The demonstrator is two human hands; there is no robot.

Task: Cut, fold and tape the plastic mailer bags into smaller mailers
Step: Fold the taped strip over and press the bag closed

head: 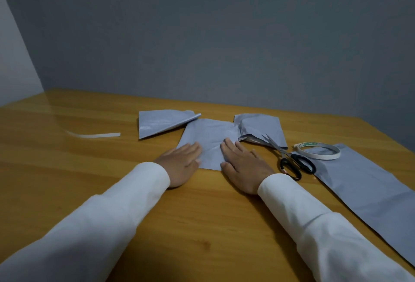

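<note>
A wooden table (67, 169) is standing against a grey wall. Both hands are lying flat with straight fingers, pressing a grey plastic sheet (208, 138): the left hand (182, 165) on its left edge, the right hand (243, 165) on its right part. The sheet is stretching away from the fingertips toward the wall, equally near to both hands. The scissors (289, 158) and tape roll (317, 150) are lying just right of the right hand, on a long bag (370, 187). Open tabletop is lying to the left, apart from a white strip (98, 135).
</note>
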